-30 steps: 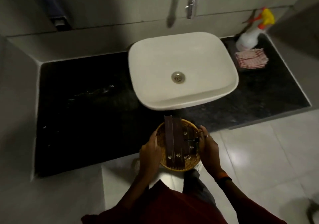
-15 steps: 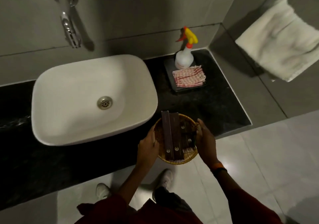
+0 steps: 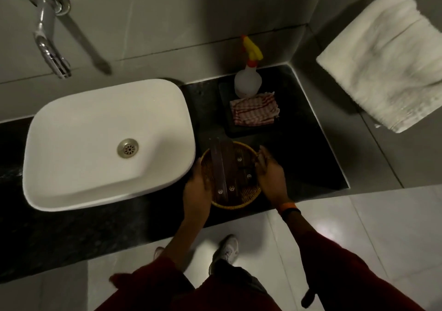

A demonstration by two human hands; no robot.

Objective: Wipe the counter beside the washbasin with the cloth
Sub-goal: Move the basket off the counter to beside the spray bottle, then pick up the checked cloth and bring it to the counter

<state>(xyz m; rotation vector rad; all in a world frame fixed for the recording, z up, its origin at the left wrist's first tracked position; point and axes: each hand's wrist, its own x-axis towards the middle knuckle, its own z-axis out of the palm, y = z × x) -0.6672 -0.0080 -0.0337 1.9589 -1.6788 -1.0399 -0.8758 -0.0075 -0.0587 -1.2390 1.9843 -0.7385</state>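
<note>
A red-and-white striped cloth [image 3: 254, 109] lies folded on a dark tray [image 3: 241, 131] on the black counter [image 3: 308, 162], right of the white washbasin [image 3: 79, 128]. I hold a round wicker basket [image 3: 250, 194] with dark flat packets in it over the counter's front part, just in front of the tray. My left hand [image 3: 197, 186] grips its left rim and my right hand [image 3: 270, 175] its right rim. Neither hand touches the cloth.
A white spray bottle [image 3: 246, 83] with a yellow and orange trigger stands on the tray behind the cloth. A chrome tap [image 3: 47, 47] juts from the wall over the basin. A white towel [image 3: 387, 59] hangs on the right wall. Pale floor tiles lie below.
The view has swung right, from the basin to the counter's right end. The basket in both hands has moved from over the floor to above the counter, close to the tray.
</note>
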